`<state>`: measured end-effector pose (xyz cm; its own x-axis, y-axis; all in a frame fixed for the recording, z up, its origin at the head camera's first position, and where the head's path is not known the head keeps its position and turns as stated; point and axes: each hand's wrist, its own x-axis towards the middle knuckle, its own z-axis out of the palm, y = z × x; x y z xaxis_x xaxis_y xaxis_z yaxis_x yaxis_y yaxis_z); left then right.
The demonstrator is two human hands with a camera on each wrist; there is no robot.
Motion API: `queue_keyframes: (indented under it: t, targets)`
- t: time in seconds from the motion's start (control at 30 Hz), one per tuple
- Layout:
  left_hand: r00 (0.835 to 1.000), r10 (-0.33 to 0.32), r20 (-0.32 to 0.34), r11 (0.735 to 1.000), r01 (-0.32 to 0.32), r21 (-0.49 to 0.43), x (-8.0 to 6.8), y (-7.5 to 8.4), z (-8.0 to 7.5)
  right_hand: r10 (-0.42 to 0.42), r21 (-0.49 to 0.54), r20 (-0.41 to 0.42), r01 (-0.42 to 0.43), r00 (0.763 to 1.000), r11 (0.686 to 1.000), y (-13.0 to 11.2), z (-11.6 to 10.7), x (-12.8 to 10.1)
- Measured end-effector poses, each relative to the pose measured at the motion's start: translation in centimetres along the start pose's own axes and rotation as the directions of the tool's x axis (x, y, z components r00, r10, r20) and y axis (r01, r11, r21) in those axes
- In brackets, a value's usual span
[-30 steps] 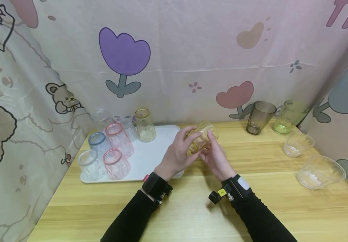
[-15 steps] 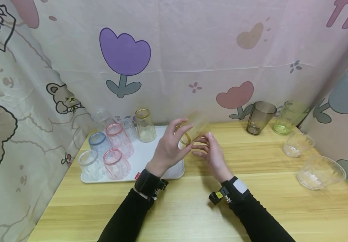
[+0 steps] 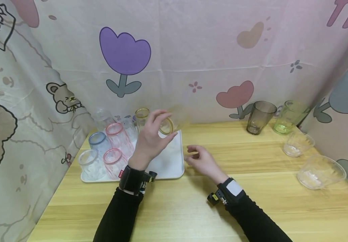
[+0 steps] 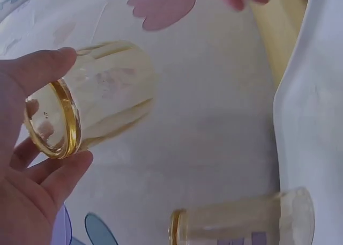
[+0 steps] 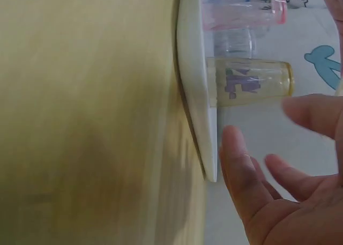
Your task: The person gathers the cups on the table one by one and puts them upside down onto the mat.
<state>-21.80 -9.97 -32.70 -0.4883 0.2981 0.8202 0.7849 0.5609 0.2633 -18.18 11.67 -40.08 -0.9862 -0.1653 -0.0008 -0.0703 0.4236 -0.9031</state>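
Note:
My left hand (image 3: 149,143) grips a yellow-tinted glass (image 3: 170,123) by its gold rim and holds it tilted in the air over the far right part of the white tray (image 3: 169,164). The left wrist view shows that glass (image 4: 96,97) between thumb and fingers (image 4: 51,175), its mouth towards the palm. My right hand (image 3: 199,160) hovers just above the wooden table beside the tray's right edge, fingers loose and holding nothing. Another yellow glass (image 3: 142,117) stands on the tray behind my left hand; it also shows in the right wrist view (image 5: 249,84).
Several pink (image 3: 117,137), blue (image 3: 98,143) and clear (image 3: 90,164) glasses stand on the tray's left half. A grey tumbler (image 3: 260,117), a green tumbler (image 3: 289,117) and two clear bowls (image 3: 319,171) sit at the table's right. A patterned curtain closes off the back and sides.
My left hand has carried the yellow glass up and leftward over the tray. My right hand let go of it and dropped towards the table.

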Motion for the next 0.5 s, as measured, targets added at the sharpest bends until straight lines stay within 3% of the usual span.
queue_keyframes:
  t: [0.27,0.5]
  targets:
    - [0.989,-0.148,0.006,0.988,0.147,0.045,-0.1,-0.9,-1.5,0.03,0.005,0.065,-0.031,0.997,1.0,0.3,1.0,0.1]
    - [0.959,-0.277,0.056,0.959,0.272,0.075,-0.2,-1.6,-2.6,0.077,0.079,0.117,-0.087,0.99,0.993,0.5,1.6,0.2]
